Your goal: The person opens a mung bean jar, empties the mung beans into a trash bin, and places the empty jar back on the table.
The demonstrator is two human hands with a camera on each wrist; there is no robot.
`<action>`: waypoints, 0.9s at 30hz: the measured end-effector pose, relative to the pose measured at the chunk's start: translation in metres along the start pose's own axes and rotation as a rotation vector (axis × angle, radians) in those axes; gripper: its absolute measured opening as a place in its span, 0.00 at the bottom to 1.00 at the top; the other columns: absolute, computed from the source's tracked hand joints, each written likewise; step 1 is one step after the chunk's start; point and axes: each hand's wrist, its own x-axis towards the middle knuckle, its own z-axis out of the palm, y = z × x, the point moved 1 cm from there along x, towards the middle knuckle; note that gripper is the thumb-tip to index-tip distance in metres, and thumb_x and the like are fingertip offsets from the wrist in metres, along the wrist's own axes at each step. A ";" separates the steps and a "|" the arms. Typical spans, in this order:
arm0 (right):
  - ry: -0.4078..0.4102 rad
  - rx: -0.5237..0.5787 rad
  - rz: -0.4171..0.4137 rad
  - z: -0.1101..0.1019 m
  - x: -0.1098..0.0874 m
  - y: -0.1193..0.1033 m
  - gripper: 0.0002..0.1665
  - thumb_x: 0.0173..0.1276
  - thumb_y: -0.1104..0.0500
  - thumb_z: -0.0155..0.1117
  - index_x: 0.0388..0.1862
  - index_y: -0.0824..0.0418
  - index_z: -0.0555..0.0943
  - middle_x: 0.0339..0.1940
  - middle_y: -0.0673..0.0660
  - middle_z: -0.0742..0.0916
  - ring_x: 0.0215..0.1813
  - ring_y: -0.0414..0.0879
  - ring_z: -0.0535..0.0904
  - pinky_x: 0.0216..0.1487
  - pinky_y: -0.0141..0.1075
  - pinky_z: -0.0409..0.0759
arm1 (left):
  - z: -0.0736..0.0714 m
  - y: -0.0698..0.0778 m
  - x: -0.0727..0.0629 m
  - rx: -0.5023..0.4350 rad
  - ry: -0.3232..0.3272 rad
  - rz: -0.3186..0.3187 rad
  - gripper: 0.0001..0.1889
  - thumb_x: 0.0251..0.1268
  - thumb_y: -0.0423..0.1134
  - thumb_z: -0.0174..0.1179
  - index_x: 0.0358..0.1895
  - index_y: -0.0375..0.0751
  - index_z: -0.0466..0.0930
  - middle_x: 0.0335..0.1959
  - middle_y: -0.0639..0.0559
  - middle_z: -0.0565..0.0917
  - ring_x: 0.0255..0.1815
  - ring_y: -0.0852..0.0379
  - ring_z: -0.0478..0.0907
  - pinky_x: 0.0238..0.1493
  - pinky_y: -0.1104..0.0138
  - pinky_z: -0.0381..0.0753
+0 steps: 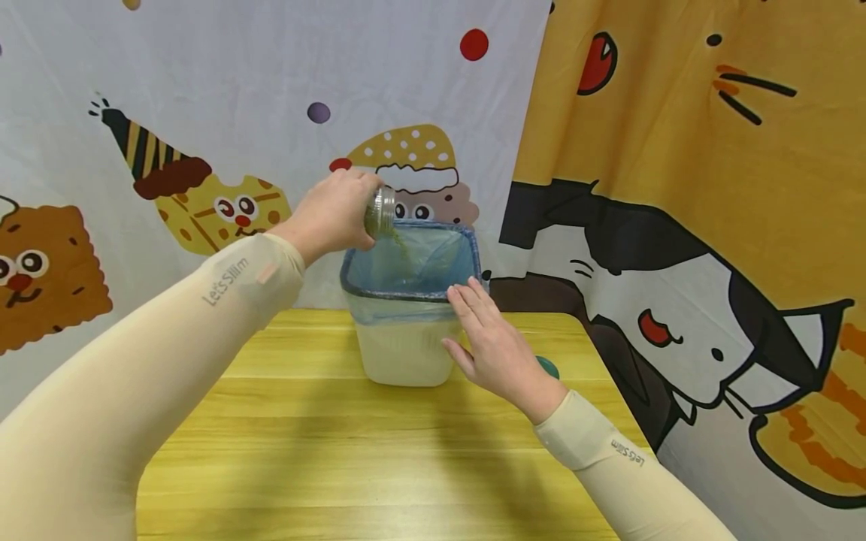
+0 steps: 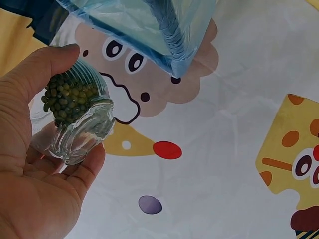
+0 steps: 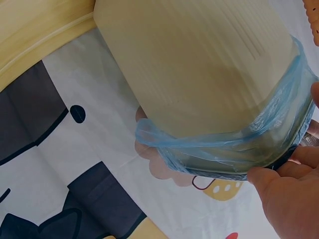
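Observation:
My left hand [image 1: 336, 213] grips a clear glass jar [image 1: 380, 212] tilted over the bin, its mouth toward the bin's inside. Small green beans [image 2: 70, 99] lie in the jar, and a thin stream of them falls from its mouth in the head view. Below stands a pale plastic bin [image 1: 406, 353], upright on the table, lined with a blue plastic bag [image 1: 440, 252] folded over its rim. My right hand [image 1: 497, 349] rests its fairly straight fingers against the bin's right rim; the right wrist view has its fingertips at the bag's edge [image 3: 214, 174].
A green round lid [image 1: 548, 367] lies on the wooden table [image 1: 379, 466], partly hidden behind my right hand. A printed cartoon curtain [image 1: 223, 68] hangs close behind the table, and a yellow one [image 1: 649, 135] hangs at the right.

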 end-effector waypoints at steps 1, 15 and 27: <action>-0.003 0.001 0.001 0.000 0.000 0.000 0.46 0.77 0.49 0.72 0.83 0.69 0.64 0.81 0.68 0.74 0.86 0.64 0.63 0.82 0.53 0.69 | 0.000 0.000 0.000 0.001 0.001 0.000 0.43 0.51 0.37 0.82 0.71 0.32 0.72 0.70 0.35 0.78 0.69 0.36 0.74 0.73 0.42 0.78; -0.013 0.004 0.006 -0.001 0.000 -0.001 0.48 0.76 0.48 0.72 0.83 0.69 0.64 0.82 0.68 0.73 0.87 0.64 0.62 0.82 0.53 0.68 | 0.000 0.002 0.001 0.017 0.005 0.011 0.43 0.50 0.37 0.82 0.72 0.32 0.72 0.68 0.35 0.79 0.68 0.37 0.74 0.73 0.42 0.78; 0.001 -0.008 -0.007 0.000 0.000 0.000 0.48 0.75 0.48 0.73 0.83 0.69 0.64 0.81 0.69 0.74 0.86 0.65 0.64 0.82 0.53 0.69 | 0.003 0.001 0.002 0.072 0.005 0.024 0.46 0.49 0.37 0.84 0.74 0.32 0.71 0.72 0.34 0.76 0.72 0.35 0.72 0.75 0.42 0.76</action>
